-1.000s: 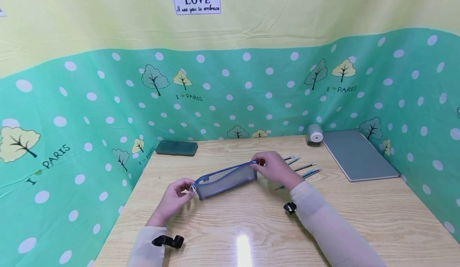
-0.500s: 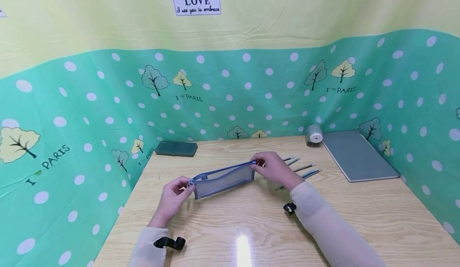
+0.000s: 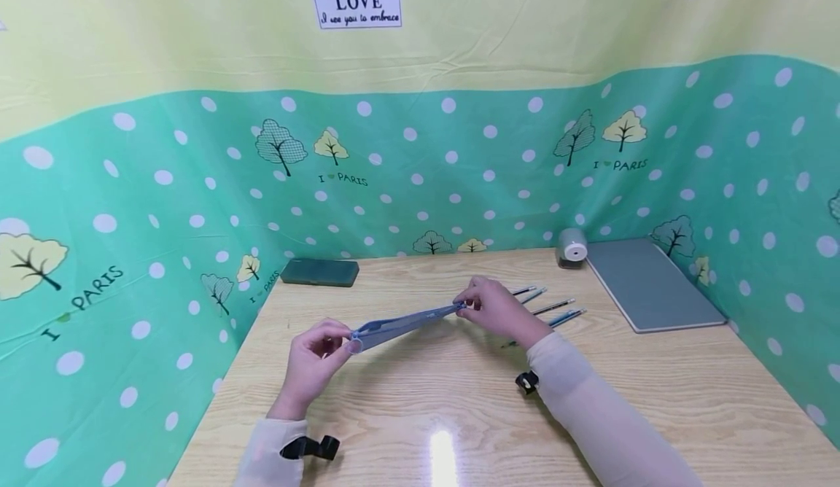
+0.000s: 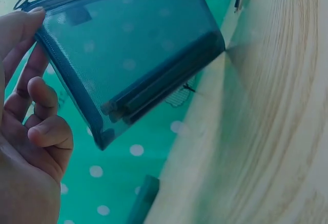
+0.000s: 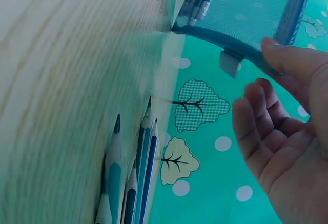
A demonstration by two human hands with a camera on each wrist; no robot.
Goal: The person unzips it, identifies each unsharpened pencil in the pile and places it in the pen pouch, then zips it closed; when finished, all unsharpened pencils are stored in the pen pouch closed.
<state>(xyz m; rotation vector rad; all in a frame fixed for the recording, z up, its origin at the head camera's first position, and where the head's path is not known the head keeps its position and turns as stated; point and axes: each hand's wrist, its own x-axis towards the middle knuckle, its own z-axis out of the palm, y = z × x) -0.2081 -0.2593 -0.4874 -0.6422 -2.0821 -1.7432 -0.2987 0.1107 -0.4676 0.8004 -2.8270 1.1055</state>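
Observation:
A blue mesh zippered pencil case [image 3: 407, 323] is stretched between both hands in the head view, its side tipped away so that mostly the zipper edge shows. My left hand [image 3: 315, 363] pinches its left end by the zipper pull between thumb and fingers. The far end is pinched by my right hand [image 3: 497, 310], just left of some loose pencils [image 3: 566, 318]. Through the mesh in the left wrist view, several pencils [image 4: 164, 75] lie along the bottom of the case. The right wrist view shows a small fabric tab [image 5: 229, 63] on the case's end, below the thumb.
Several sharpened pencils [image 5: 115, 175] lie on the wooden table [image 3: 394, 414] near my right hand. A dark green flat case [image 3: 319, 273] sits at the back left. At the back right are a grey-and-white cylindrical device [image 3: 573, 248] and a grey board [image 3: 656, 286]. Patterned cloth [image 3: 387, 152] surrounds the table.
The pencil case has tipped so its mesh side turns away from the head camera. My left hand has shifted slightly left; the right hand has barely moved.

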